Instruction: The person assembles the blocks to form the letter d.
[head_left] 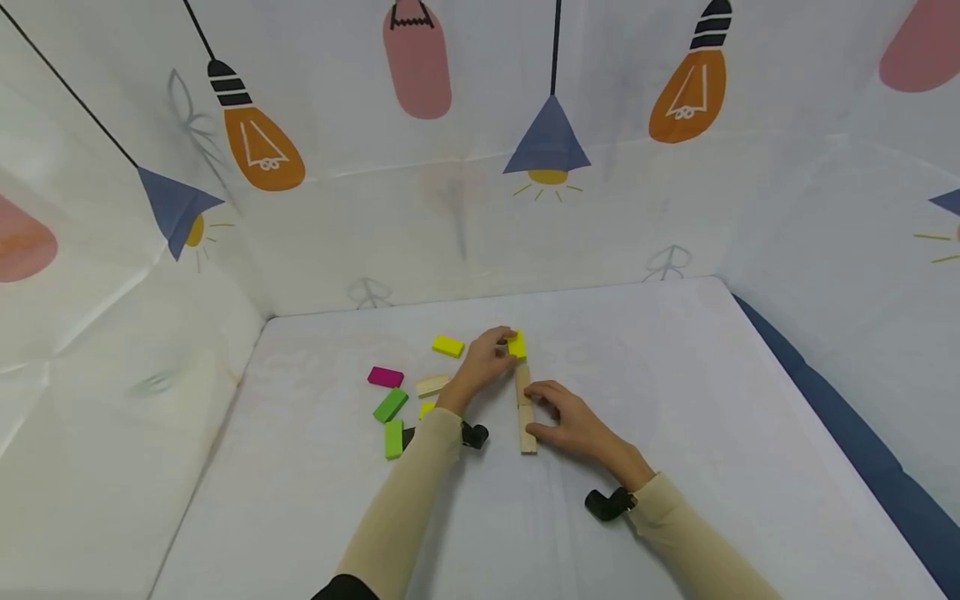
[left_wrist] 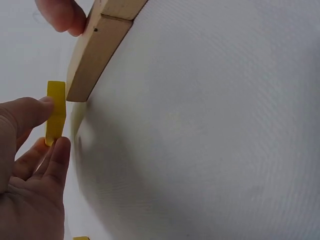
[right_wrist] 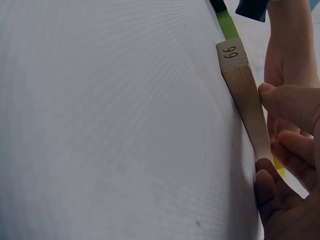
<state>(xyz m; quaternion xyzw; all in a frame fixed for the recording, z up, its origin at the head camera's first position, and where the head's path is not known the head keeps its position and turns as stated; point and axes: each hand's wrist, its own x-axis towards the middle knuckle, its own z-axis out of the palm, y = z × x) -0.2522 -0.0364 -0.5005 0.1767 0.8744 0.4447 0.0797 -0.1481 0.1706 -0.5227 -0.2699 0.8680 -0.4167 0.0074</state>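
Note:
My left hand (head_left: 484, 364) pinches a yellow block (left_wrist: 56, 112) between thumb and fingers, just off the far end of two plain wooden blocks. The far wooden block (head_left: 522, 384) and the near wooden block (head_left: 528, 433) lie end to end in a line. My right hand (head_left: 573, 421) is at their right side, its thumb and fingertips touching them, fingers bent and spread apart. In the right wrist view, the near block's end (right_wrist: 233, 54) carries a printed number.
Left of my left hand lie a loose yellow block (head_left: 448, 346), a magenta block (head_left: 386, 377), a wooden block (head_left: 431, 384) and two green blocks (head_left: 391, 405). Another yellow block (head_left: 426, 409) is partly hidden by the left sleeve. A white cloth covers the table (head_left: 637, 350).

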